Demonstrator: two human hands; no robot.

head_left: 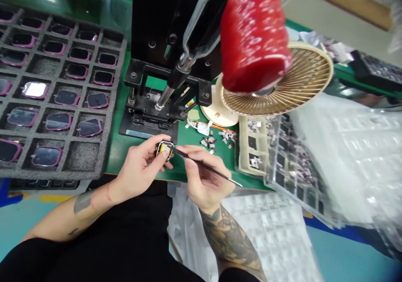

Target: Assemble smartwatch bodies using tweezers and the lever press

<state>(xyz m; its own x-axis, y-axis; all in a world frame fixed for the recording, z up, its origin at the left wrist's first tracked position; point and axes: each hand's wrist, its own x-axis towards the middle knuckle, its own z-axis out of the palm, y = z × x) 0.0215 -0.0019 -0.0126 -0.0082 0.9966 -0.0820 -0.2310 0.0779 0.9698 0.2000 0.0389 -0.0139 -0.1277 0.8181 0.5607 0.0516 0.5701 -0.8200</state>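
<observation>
My left hand (138, 164) is closed around a small open smartwatch case (168, 143), held just above the front edge of the green bench. Yellow and white parts show inside the case, and my left thumb presses on them. My right hand (205, 175) grips slim black tweezers (216, 172) like a pen. The tweezers' tip reaches into the case at its right side; what it touches there is too small to tell. Behind both hands stands a black hand press (169, 106) with a metal lever (191, 18).
A grey foam tray (108, 148) of purple-framed watches fills the left. A red-wrapped handle (254, 39) overhangs a small fan (301, 81). Small loose connectors (210, 141) lie on the green bench (188, 164). A cream parts box (243, 148) and clear plastic trays (282, 177) stand right.
</observation>
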